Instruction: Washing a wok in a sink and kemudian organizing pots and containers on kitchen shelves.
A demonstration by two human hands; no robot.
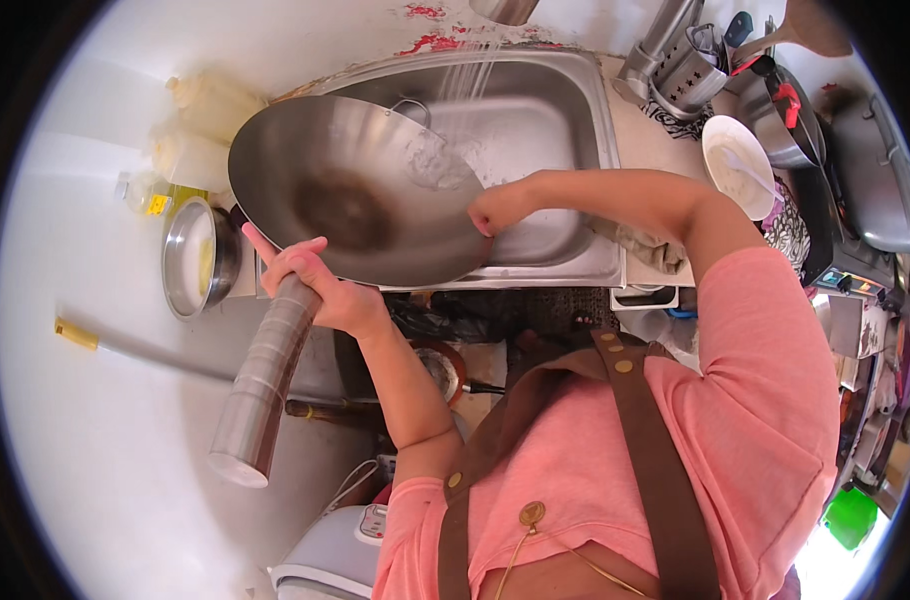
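Note:
A large metal wok (pixel 417 217) is tilted over the left part of a stainless steel sink (pixel 548 142). Its inside faces up and has a dark brown patch near the middle. My left hand (pixel 323 289) grips the wok's thick, cylindrical metal handle (pixel 256 405), one finger stretched towards the rim. Curled at the wok's right rim is my right hand (pixel 507 202); its palm is hidden. Water (pixel 470 75) streams from a faucet (pixel 503 9) at the top, and some water pools inside the wok. A small loop handle (pixel 413 109) shows at the far rim.
Left of the sink stand a metal bowl (pixel 192 259) and cloudy plastic bottles (pixel 214 105). To the right are a utensil holder (pixel 687 75), a white bowl with a spoon (pixel 732 150), a crumpled cloth (pixel 650 244) and a large pan (pixel 875 180). A white appliance (pixel 335 547) sits lower left.

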